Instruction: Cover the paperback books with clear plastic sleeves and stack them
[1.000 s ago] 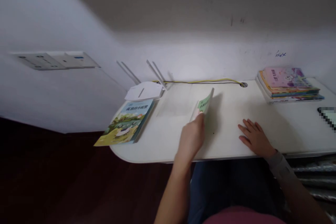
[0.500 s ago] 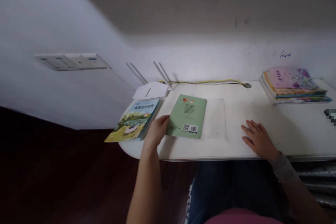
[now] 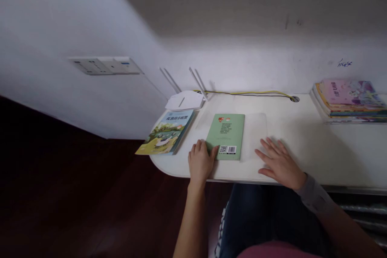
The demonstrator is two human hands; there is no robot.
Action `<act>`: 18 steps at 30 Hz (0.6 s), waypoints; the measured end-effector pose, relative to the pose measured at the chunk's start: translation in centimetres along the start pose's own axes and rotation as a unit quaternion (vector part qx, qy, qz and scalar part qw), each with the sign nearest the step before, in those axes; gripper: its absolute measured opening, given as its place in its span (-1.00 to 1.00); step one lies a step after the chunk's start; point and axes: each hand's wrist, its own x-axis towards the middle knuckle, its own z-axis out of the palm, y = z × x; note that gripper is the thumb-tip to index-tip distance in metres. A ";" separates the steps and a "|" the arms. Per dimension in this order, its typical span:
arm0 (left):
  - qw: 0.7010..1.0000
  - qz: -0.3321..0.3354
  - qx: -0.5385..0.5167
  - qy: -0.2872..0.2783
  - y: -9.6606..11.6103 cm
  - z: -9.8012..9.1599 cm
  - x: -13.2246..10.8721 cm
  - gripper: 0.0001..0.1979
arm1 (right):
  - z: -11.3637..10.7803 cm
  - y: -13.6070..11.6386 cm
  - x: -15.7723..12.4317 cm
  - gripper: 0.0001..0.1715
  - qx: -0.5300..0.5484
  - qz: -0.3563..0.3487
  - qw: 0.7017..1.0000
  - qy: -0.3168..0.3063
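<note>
A thin green book (image 3: 227, 135) lies flat, its back cover with barcode and QR code facing up. Under it, a clear plastic sheet (image 3: 254, 129) shows on both sides, looking like a book cover. My left hand (image 3: 201, 160) rests at the book's lower left corner, thumb on the edge and the other fingers bent on the table beside it. My right hand (image 3: 279, 163) is open, fingers spread, low over or on the table by the sheet's right edge. A picture book with a yellow and blue cover (image 3: 166, 135) lies further left, overhanging the table edge.
A white router (image 3: 185, 100) with upright antennas stands behind the picture book. Yellow and black cables (image 3: 256, 93) run along the wall to a hole. A stack of books (image 3: 347, 96) sits at the right on the white table (image 3: 326, 153). Wall sockets (image 3: 104, 65) are at left.
The green book, tilted in my left hand before, now lies flat and straighter on the plastic sheet. My left hand's grip has loosened. My right hand has moved left towards the sheet.
</note>
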 end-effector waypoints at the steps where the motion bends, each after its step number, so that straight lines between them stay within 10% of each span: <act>1: 1.000 0.000 -0.005 0.004 0.0 0.0 0.0 -0.44 | 0.3 -0.4 0.9 -0.37 0.008 -0.010 1.000 -0.011; 18: 0.959 -0.066 -0.274 -0.008 -0.2 -0.5 0.4 -0.67 | 2.7 -1.2 2.4 -0.28 0.025 -0.003 0.999 -0.045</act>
